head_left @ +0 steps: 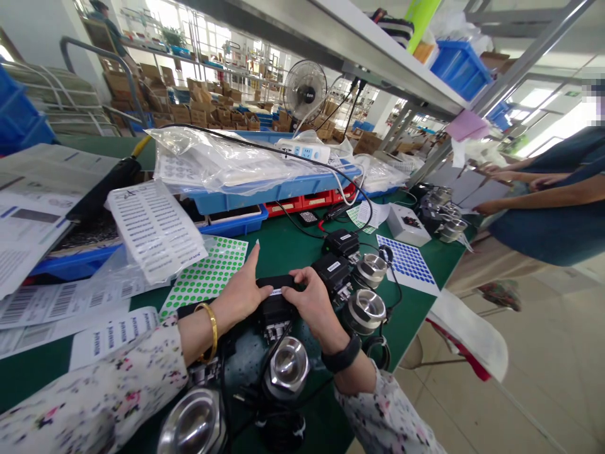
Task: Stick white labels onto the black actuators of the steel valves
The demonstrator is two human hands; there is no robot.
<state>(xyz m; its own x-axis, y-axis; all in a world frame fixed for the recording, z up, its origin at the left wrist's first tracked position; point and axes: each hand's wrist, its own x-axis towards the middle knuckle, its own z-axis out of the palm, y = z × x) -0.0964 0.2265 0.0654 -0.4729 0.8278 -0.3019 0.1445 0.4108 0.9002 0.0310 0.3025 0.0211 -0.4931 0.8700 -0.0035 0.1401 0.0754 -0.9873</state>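
Note:
A motorized valve lies before me, with a black actuator box point(276, 309) and a shiny metal valve body point(287, 369). On top of the box is a small white printed label point(276, 292). My left hand point(239, 291) presses its thumb at the label's left end, index finger stretched out and apart; its other fingers are mostly hidden. My right hand point(314, 302) curls around the box's right corner, its thumb at the label's right end. Beside the right hand are two more valves with labelled black boxes point(333, 270). Another metal valve body point(193, 422) lies below the left forearm.
Green dot stickers point(208, 268), blue dot stickers point(409, 265) and printed label sheets point(155, 230) lie on the green table point(283, 230). Behind are a blue tray point(236, 200), a power strip point(302, 150) and cables. A white box point(409, 225) stands right. A co-worker point(553, 195) handles things at the far right.

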